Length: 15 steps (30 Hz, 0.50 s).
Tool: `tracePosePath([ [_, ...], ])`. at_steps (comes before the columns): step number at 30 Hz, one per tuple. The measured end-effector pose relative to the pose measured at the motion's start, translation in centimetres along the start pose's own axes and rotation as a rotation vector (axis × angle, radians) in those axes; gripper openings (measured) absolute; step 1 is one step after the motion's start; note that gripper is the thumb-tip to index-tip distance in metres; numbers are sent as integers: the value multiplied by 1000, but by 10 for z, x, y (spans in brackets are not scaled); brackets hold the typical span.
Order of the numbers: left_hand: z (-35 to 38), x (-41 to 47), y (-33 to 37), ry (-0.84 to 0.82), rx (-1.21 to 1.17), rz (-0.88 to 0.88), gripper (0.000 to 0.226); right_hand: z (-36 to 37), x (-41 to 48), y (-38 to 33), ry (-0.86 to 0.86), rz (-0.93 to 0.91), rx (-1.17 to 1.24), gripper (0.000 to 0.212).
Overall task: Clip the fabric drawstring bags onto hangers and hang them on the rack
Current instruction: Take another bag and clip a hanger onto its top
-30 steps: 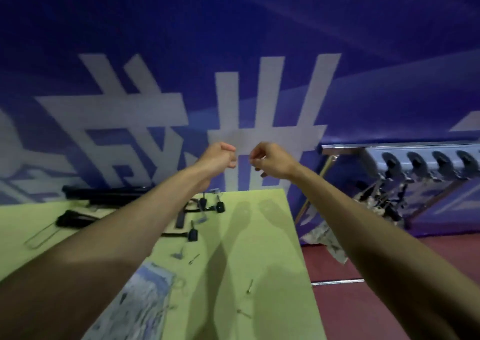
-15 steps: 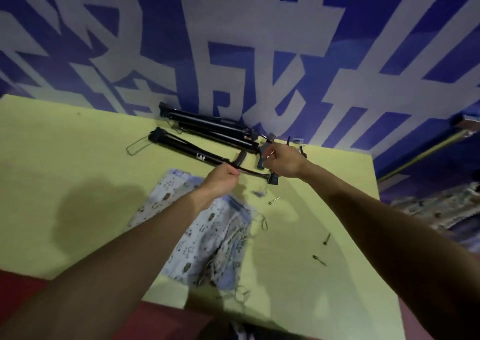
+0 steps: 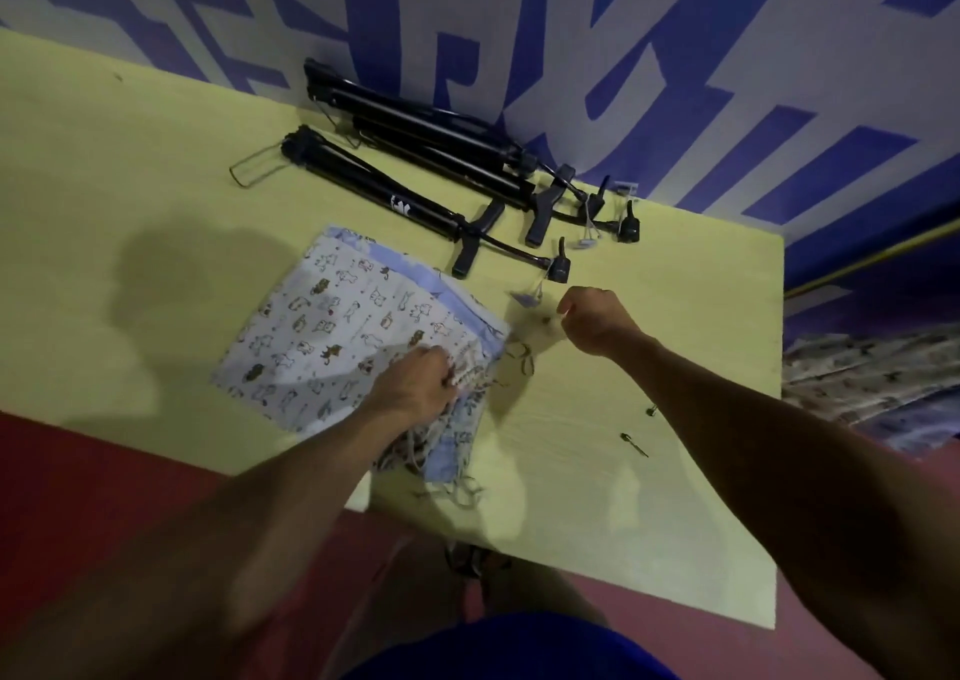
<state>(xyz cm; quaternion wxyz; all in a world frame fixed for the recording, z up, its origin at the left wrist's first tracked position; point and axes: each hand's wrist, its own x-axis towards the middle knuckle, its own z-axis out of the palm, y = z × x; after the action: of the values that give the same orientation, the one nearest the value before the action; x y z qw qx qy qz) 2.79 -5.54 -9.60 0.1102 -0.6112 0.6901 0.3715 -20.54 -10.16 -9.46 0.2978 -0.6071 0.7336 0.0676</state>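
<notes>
Printed drawstring bag (image 3: 343, 326) lies flat on the yellow worktop (image 3: 130, 185), toward its near edge. The bag's blue-banded mouth and loose cords trail out to that edge. I see the left grip (image 3: 415, 383) down on the bag, fingers curled into the bunched cords and fabric at the mouth. The right grip (image 3: 597, 320) hovers over the worktop's middle, fingers curled into a fist; I cannot tell whether it pinches anything. Three black air pumps (image 3: 395, 201) lie along the worktop's far edge. Two small dark pins (image 3: 635, 444) sit on its right half. More printed fabric (image 3: 857, 367) lies beyond its right end.
</notes>
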Motion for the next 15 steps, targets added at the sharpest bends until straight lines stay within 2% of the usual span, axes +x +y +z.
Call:
tracePosePath([
  [8,14,-11,-13,90,9,-22,19,35,18,7,148,-217,-161,34],
  [15,9,-13,0,130,-239,-18,19,42,12,15,172,-195,-284,35],
])
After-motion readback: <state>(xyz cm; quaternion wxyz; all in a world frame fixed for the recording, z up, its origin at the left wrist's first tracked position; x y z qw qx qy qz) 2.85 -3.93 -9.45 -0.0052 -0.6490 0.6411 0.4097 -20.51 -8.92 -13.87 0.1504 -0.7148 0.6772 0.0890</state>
